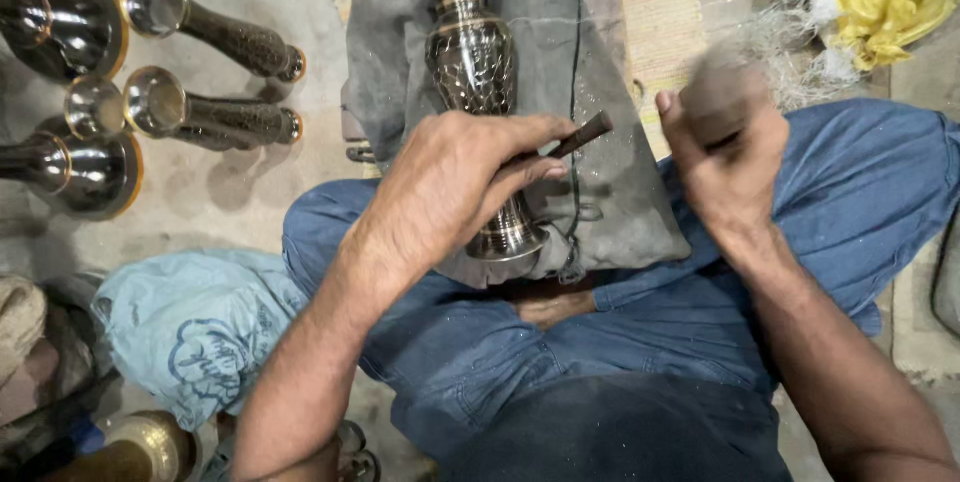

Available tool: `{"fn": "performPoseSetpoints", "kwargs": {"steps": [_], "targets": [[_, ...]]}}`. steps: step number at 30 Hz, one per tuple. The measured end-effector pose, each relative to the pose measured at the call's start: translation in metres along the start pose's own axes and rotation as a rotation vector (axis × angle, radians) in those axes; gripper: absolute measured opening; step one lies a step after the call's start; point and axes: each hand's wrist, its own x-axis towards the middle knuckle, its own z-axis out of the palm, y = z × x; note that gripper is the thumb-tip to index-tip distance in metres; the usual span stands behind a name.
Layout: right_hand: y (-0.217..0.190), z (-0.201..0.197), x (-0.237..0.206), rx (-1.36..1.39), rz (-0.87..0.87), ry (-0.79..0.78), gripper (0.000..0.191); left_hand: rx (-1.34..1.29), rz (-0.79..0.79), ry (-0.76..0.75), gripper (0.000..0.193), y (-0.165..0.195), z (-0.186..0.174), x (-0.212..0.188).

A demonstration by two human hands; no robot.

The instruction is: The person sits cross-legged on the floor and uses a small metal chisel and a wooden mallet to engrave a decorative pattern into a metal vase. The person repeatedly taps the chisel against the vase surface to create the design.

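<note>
A grey cloth pad (610,192) lies across the person's lap, under both grips. On it rests a brass vase (470,62), already dark and cut with pattern over its upper body; how much engraving remains I cannot tell. Its long axis runs away from the person, mouth far, foot just under the left hand (450,187), whose grip is closed on a chisel (580,134) angled right. The right hand (725,157), blurred, is closed round a mallet (720,92).

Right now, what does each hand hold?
Left hand: closed on a thin chisel, resting on the vase.
Right hand: closed on a blurred mallet.
</note>
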Motion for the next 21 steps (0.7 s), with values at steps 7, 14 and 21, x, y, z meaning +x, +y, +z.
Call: {"fn": "performPoseSetpoints", "kwargs": {"steps": [7,14,21], "targets": [[-0.002,0.011,-0.009,0.082,0.044,0.118,0.02,0.037,-0.078,-0.174,0.032,0.002,0.0,0.006],[-0.019,0.003,-0.01,-0.064,-0.364,0.076,0.02,-0.277,0.158,0.076,0.027,-0.028,-0.011,-0.015],[-0.092,0.005,-0.034,-0.26,-0.723,-0.426,0.034,-0.6,-0.292,1.108,0.028,-0.115,0.013,-0.06]]}}
